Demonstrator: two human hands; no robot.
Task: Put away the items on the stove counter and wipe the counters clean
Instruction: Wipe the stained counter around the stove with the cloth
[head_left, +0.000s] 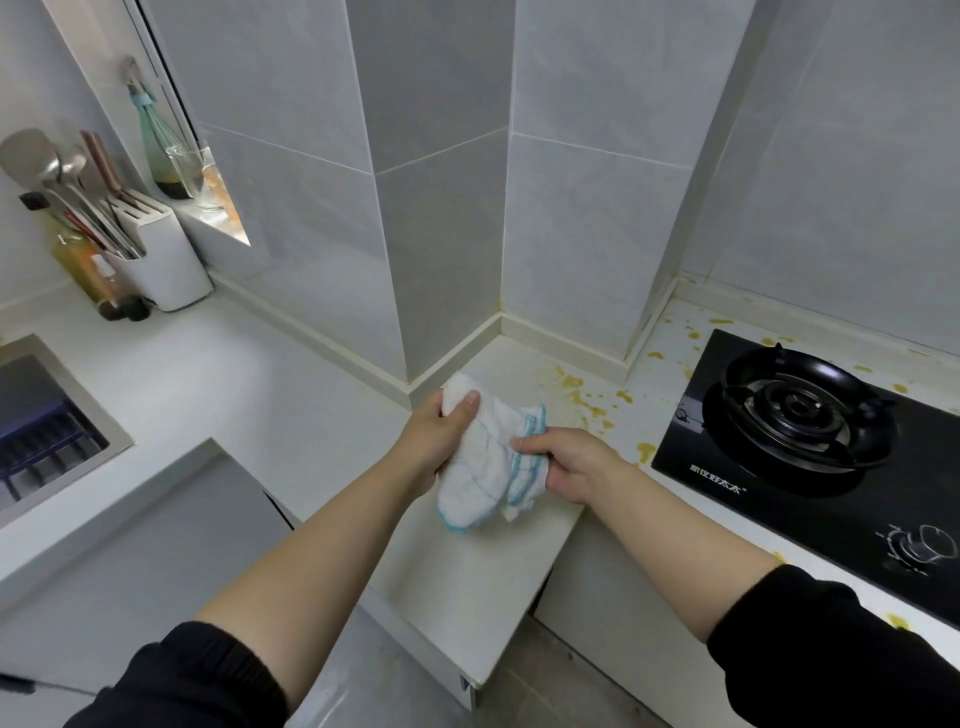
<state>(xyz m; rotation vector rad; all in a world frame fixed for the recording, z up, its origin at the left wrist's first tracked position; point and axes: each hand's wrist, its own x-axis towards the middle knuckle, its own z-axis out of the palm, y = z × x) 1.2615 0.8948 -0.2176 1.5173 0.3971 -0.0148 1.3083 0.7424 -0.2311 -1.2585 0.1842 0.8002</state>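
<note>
Head view: my left hand (439, 439) grips one bunched end of a white, blue-edged cloth (485, 473) and my right hand (571, 465) pinches its other edge, holding it just above the bench (467, 582) corner, left of the black gas stove (800, 431). No loose items show on the bench around the stove, so the putting-away looks done. Yellow spatters (584, 400) dot the surface between cloth and stove and along the wall behind it, so the wiping there appears not yet done. A utensil holder (166, 265) stands far left near the sink (47, 410).
</note>
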